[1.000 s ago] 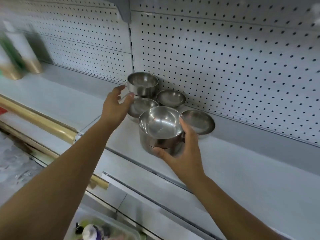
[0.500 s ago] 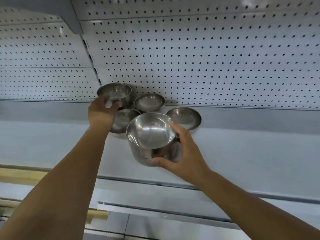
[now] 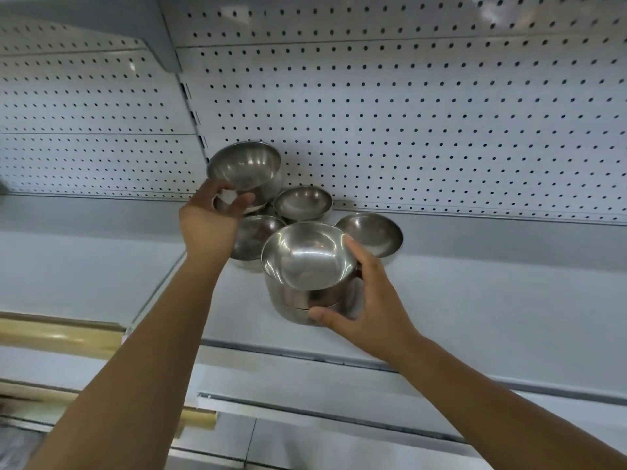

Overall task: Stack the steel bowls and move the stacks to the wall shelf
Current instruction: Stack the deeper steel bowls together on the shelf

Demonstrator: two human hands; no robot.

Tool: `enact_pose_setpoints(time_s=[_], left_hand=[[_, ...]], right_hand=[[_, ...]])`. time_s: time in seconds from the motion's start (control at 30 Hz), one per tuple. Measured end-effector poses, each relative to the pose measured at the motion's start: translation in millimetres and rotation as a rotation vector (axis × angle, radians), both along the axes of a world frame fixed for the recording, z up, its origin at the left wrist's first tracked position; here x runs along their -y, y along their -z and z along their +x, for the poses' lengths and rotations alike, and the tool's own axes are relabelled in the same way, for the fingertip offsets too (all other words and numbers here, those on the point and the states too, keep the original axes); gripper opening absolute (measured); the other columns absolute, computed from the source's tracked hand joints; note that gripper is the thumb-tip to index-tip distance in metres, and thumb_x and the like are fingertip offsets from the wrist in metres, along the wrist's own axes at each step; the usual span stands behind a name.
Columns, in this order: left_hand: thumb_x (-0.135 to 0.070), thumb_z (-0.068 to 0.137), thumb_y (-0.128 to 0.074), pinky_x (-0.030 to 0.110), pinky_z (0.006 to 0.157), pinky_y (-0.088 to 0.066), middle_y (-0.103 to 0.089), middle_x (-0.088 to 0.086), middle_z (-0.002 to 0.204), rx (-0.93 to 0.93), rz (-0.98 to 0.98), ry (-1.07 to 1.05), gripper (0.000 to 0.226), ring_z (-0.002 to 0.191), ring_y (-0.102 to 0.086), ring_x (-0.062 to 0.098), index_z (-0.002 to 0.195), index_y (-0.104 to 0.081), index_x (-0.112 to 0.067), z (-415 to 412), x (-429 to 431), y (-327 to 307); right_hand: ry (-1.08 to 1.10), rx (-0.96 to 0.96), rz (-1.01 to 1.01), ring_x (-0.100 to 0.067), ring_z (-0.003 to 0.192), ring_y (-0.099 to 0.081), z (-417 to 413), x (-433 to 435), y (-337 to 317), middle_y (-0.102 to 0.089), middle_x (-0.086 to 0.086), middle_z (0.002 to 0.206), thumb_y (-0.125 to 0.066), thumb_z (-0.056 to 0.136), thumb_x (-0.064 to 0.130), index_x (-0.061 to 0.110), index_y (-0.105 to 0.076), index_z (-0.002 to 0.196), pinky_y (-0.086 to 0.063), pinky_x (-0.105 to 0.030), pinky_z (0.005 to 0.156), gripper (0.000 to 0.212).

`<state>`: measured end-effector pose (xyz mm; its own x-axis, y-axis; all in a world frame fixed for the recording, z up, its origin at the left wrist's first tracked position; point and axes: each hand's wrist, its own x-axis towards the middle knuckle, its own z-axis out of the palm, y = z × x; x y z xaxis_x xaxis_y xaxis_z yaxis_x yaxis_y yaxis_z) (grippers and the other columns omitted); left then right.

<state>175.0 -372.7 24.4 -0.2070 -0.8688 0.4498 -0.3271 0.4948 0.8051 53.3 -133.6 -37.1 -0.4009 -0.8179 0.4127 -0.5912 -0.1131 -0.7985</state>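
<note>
Bowl stack: our stack of steel bowls (image 3: 305, 266) sits on the wall shelf (image 3: 475, 300), toward its near edge, with the top bowl tipped toward us.
Right hand: our right hand (image 3: 369, 307) grips the stack's right side, thumb on the lower wall, fingers curled behind it.
Left hand: our left hand (image 3: 210, 225) curls under a tilted bowl (image 3: 246, 167) at far left, close to the pegboard (image 3: 407, 113).
Loose bowls: we see a far bowl (image 3: 303, 202), a right bowl (image 3: 373, 232), and a half-hidden bowl (image 3: 258, 235) behind our left hand.
Edge: a gold rail (image 3: 57, 334) runs near left.
</note>
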Motion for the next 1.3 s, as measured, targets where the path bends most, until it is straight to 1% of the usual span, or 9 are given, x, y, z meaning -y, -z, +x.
enact_pose_setpoints(time_s=[0.13,0.2,0.3,0.37,0.47,0.63,0.83,1.07,1.3], left_hand=[[-0.036,0.081,-0.084,0.004,0.078,-0.043,-0.064,-0.016,0.087,-0.094,-0.003,0.06,0.022,0.08,-0.056,-0.013,0.094,-0.067,-0.041,14.8,-34.1,-9.0],[-0.033,0.082,-0.084,0.01,0.088,-0.047,-0.066,-0.022,0.091,-0.147,-0.012,0.12,0.027,0.089,-0.059,-0.012,0.095,-0.066,-0.048,24.7,-52.9,-9.6],[-0.026,0.086,-0.082,0.017,0.093,-0.051,-0.071,-0.022,0.096,-0.165,-0.063,0.213,0.025,0.096,-0.065,-0.002,0.102,-0.069,-0.039,37.7,-74.8,-10.4],[-0.022,0.087,-0.08,0.029,0.095,-0.056,-0.074,-0.01,0.103,-0.162,-0.073,0.287,0.022,0.1,-0.069,0.012,0.107,-0.072,-0.027,44.9,-83.6,-11.1],[-0.031,0.086,-0.08,0.049,0.094,-0.057,-0.075,-0.004,0.103,-0.138,-0.078,0.367,0.023,0.099,-0.07,0.027,0.107,-0.072,-0.033,52.7,-93.1,-9.2],[-0.041,0.078,-0.085,0.036,0.1,-0.054,-0.074,-0.018,0.1,-0.057,-0.047,0.411,0.029,0.099,-0.069,0.008,0.104,-0.072,-0.039,58.6,-109.8,-3.5],[-0.036,0.078,-0.088,0.032,0.106,-0.052,-0.075,-0.01,0.111,-0.054,-0.003,0.43,0.034,0.113,-0.069,0.013,0.108,-0.074,-0.033,60.2,-117.1,6.0],[-0.038,0.082,-0.079,0.048,0.109,-0.049,-0.07,-0.007,0.126,-0.063,0.07,0.482,0.051,0.125,-0.064,0.02,0.131,-0.065,-0.029,61.1,-121.2,5.5],[-0.038,0.078,-0.079,0.037,0.104,-0.051,-0.058,-0.011,0.144,-0.116,0.228,0.584,0.086,0.132,-0.057,0.015,0.153,-0.037,-0.032,51.5,-126.6,12.4]], right_hand=[[-0.028,0.062,-0.003,0.0,0.145,-0.036,-0.7,-1.8,2.0,-0.031,0.026,0.156,-0.081,0.066,0.073,0.062,-0.014,0.148,-0.041,-0.027,0.114,0.107],[-0.019,0.045,0.015,0.002,0.144,-0.036,-1.4,-1.8,4.1,-0.032,0.022,0.157,-0.082,0.067,0.07,0.058,-0.014,0.151,-0.041,-0.028,0.115,0.109],[-0.008,0.064,0.05,0.002,0.143,-0.036,-2.2,-1.9,6.5,-0.031,0.016,0.159,-0.083,0.065,0.071,0.055,-0.011,0.153,-0.04,-0.029,0.117,0.115],[-0.007,0.07,0.064,-0.003,0.145,-0.038,-2.8,-0.8,8.8,-0.031,0.013,0.161,-0.083,0.065,0.072,0.052,-0.009,0.155,-0.041,-0.037,0.118,0.118],[-0.003,0.097,0.063,-0.008,0.147,-0.038,-4.3,1.5,11.4,-0.031,0.01,0.163,-0.084,0.064,0.073,0.047,-0.008,0.158,-0.043,-0.045,0.117,0.123],[-0.018,0.129,0.037,-0.006,0.149,-0.035,-5.6,2.0,10.3,-0.029,0.012,0.164,-0.088,0.065,0.066,0.042,-0.007,0.16,-0.044,-0.044,0.116,0.127],[-0.007,0.147,0.057,-0.011,0.147,-0.039,-5.4,0.8,9.8,-0.03,0.008,0.164,-0.084,0.061,0.073,0.041,-0.005,0.16,-0.045,-0.046,0.115,0.131],[0.028,0.094,-0.02,-0.01,0.141,-0.042,-6.1,-3.9,6.9,-0.034,0.009,0.154,-0.091,0.061,0.062,0.039,-0.022,0.156,-0.045,-0.034,0.114,0.119],[0.031,0.168,0.04,0.0,0.134,-0.046,-5.6,-21.8,10.2,-0.045,0.01,0.146,-0.092,0.059,0.059,0.037,-0.027,0.15,-0.04,-0.008,0.103,0.114]])
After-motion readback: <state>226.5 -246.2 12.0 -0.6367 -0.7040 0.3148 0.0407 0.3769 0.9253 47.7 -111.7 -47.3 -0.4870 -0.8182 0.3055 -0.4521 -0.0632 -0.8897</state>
